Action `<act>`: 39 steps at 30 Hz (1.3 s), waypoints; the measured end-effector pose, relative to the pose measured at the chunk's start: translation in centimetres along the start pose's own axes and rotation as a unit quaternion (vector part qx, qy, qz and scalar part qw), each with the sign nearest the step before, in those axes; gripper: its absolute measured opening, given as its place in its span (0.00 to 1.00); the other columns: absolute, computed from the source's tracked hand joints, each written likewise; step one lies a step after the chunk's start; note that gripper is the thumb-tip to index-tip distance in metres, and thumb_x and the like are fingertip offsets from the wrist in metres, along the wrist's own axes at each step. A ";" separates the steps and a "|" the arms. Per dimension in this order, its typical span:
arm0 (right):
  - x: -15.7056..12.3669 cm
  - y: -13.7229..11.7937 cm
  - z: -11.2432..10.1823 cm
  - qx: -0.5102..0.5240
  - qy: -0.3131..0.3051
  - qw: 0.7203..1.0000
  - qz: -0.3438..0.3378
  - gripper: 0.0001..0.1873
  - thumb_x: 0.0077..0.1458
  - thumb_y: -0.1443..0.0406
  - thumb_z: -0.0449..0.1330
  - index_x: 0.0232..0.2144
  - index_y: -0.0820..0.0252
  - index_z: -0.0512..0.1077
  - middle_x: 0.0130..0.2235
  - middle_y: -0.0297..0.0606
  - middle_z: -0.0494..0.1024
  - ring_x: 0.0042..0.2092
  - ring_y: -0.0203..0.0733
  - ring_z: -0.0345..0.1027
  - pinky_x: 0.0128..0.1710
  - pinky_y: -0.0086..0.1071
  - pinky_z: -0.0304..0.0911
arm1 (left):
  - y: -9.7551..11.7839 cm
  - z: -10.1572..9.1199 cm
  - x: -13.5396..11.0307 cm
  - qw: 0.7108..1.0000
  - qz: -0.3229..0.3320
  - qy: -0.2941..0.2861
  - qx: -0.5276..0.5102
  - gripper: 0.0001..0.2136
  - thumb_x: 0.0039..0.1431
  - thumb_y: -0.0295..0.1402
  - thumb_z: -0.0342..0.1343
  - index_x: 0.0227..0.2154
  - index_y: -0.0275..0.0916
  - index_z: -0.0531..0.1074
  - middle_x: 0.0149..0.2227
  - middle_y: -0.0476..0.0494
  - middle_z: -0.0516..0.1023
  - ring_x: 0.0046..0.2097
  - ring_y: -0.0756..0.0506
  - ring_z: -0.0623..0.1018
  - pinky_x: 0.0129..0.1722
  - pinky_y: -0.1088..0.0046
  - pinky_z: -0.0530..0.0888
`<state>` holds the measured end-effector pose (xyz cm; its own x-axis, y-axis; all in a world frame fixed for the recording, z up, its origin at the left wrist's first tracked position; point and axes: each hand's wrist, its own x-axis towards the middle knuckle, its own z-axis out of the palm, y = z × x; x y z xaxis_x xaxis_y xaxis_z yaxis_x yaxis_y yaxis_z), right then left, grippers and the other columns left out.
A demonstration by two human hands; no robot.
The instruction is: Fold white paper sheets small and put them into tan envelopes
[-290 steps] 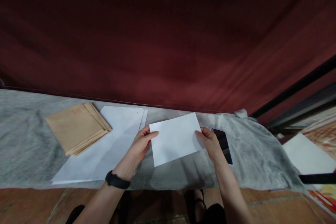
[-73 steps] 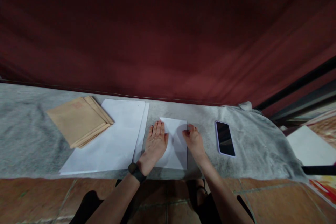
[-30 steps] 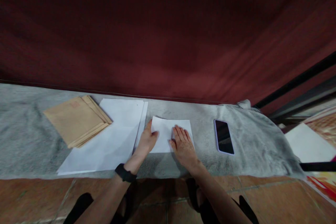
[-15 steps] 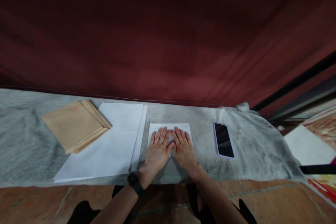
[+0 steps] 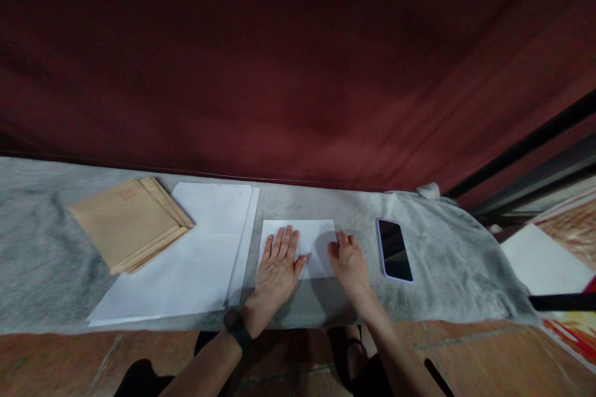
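Note:
A folded white sheet of paper [image 5: 313,237] lies on the grey cloth [image 5: 447,260] in front of me. My left hand [image 5: 278,263] rests flat on its left half, fingers stretched out and together, a black band on the wrist. My right hand [image 5: 348,260] presses on the sheet's right edge with its fingers curled down, holding nothing I can see.
A stack of white sheets [image 5: 195,254] lies to the left, and several brown envelopes [image 5: 125,223] fan out beyond it. A dark phone [image 5: 394,249] lies face up on the right. A dark red curtain [image 5: 298,74] hangs behind. Tiled floor shows below.
Both hands lay flat side by side on the folded sheet half a second ago. My right hand has since slid to the right edge; the left stays put.

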<state>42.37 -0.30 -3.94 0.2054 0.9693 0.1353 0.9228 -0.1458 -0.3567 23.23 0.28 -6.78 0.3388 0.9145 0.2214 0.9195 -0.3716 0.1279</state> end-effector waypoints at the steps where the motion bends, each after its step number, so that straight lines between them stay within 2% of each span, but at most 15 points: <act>1: 0.0 0.0 -0.1 0.009 -0.009 1.000 0.008 0.16 0.64 0.67 0.53 0.52 0.62 0.70 0.45 0.46 0.80 0.46 0.46 0.75 0.46 0.34 0.67 | 0.0 0.0 0.0 1.000 -0.001 0.001 -0.001 0.30 0.72 0.47 0.38 0.68 0.34 0.56 0.71 0.35 0.56 0.72 0.37 0.54 0.70 0.49 0.54; 9: 0.5 0.8 -0.5 0.107 -0.085 0.989 0.054 0.21 0.61 0.71 0.54 0.56 0.60 0.64 0.43 0.40 0.83 0.44 0.44 0.78 0.42 0.32 0.66 | 0.0 -0.1 0.0 1.000 0.002 0.004 -0.003 0.29 0.71 0.47 0.40 0.68 0.36 0.57 0.71 0.36 0.56 0.72 0.36 0.53 0.70 0.47 0.52; 15: 0.4 1.3 -1.1 0.046 -0.093 0.993 0.048 0.22 0.60 0.71 0.53 0.57 0.61 0.65 0.44 0.41 0.82 0.44 0.44 0.78 0.44 0.32 0.67 | 0.4 -0.5 0.0 1.000 0.012 -0.010 -0.002 0.28 0.71 0.47 0.42 0.67 0.39 0.59 0.71 0.39 0.56 0.72 0.35 0.53 0.70 0.46 0.53; 18: 0.3 1.1 -1.3 -0.017 -0.034 0.999 0.017 0.20 0.62 0.68 0.53 0.56 0.65 0.68 0.45 0.48 0.81 0.47 0.50 0.76 0.48 0.38 0.67 | 0.5 -0.8 0.0 1.000 0.014 -0.018 -0.006 0.26 0.70 0.46 0.44 0.67 0.42 0.61 0.71 0.41 0.57 0.72 0.34 0.54 0.70 0.45 0.54; 21: 0.2 0.0 -0.6 -0.005 0.023 0.997 -0.070 0.21 0.66 0.65 0.49 0.56 0.66 0.70 0.49 0.52 0.79 0.52 0.53 0.73 0.53 0.45 0.67 | 0.5 -0.9 0.1 1.000 0.015 -0.013 -0.014 0.25 0.71 0.44 0.44 0.66 0.43 0.62 0.71 0.41 0.58 0.72 0.34 0.54 0.70 0.44 0.52; 24: -0.1 -1.7 1.1 0.055 0.023 0.983 -0.174 0.24 0.69 0.62 0.45 0.61 0.61 0.68 0.61 0.48 0.73 0.62 0.49 0.65 0.61 0.47 0.62 | 0.4 -0.7 0.1 1.000 0.011 -0.004 -0.011 0.24 0.71 0.38 0.41 0.67 0.40 0.61 0.71 0.40 0.57 0.72 0.35 0.53 0.70 0.43 0.51; 26: -0.4 -2.8 2.2 0.055 -0.003 0.977 -0.208 0.25 0.71 0.61 0.44 0.64 0.61 0.66 0.65 0.46 0.67 0.67 0.48 0.59 0.65 0.47 0.58 | 0.3 -0.5 0.1 1.000 0.009 -0.004 -0.005 0.25 0.70 0.33 0.40 0.67 0.37 0.59 0.71 0.39 0.57 0.73 0.36 0.53 0.70 0.45 0.51; 29: -0.8 -3.8 3.4 0.023 -0.026 0.974 -0.223 0.26 0.72 0.60 0.43 0.65 0.63 0.64 0.68 0.44 0.63 0.69 0.47 0.53 0.68 0.47 0.52 | 0.2 -0.2 0.2 1.000 0.013 -0.009 0.002 0.27 0.67 0.28 0.40 0.68 0.34 0.57 0.71 0.38 0.56 0.73 0.38 0.52 0.71 0.48 0.51; 32: -0.9 -3.8 3.8 -0.007 -0.021 0.975 -0.221 0.26 0.72 0.61 0.43 0.66 0.62 0.62 0.69 0.43 0.60 0.70 0.47 0.52 0.69 0.47 0.49 | 0.2 0.0 0.3 1.000 0.010 -0.008 0.008 0.27 0.67 0.27 0.39 0.68 0.32 0.56 0.71 0.36 0.56 0.73 0.39 0.52 0.71 0.49 0.51; 35: -0.9 -3.6 3.8 -0.030 -0.005 0.975 -0.220 0.26 0.72 0.61 0.44 0.68 0.60 0.59 0.70 0.42 0.58 0.71 0.47 0.50 0.69 0.48 0.48 | 0.2 0.0 0.4 1.000 -0.006 -0.009 0.015 0.27 0.67 0.28 0.39 0.68 0.29 0.57 0.71 0.32 0.56 0.72 0.38 0.54 0.70 0.50 0.52; 39: -0.9 -3.2 3.8 -0.052 0.015 0.976 -0.211 0.27 0.71 0.60 0.47 0.68 0.60 0.58 0.70 0.45 0.57 0.70 0.50 0.51 0.69 0.49 0.49 | -0.1 -0.1 0.4 0.999 -0.037 0.000 0.019 0.27 0.68 0.32 0.40 0.68 0.30 0.57 0.70 0.33 0.57 0.72 0.38 0.55 0.70 0.51 0.53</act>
<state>37.98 0.07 -6.39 -0.1922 0.9410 0.2785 0.9548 0.2448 -0.1683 23.24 0.67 -6.66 0.2695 0.9394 0.2117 0.9490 -0.2965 0.1075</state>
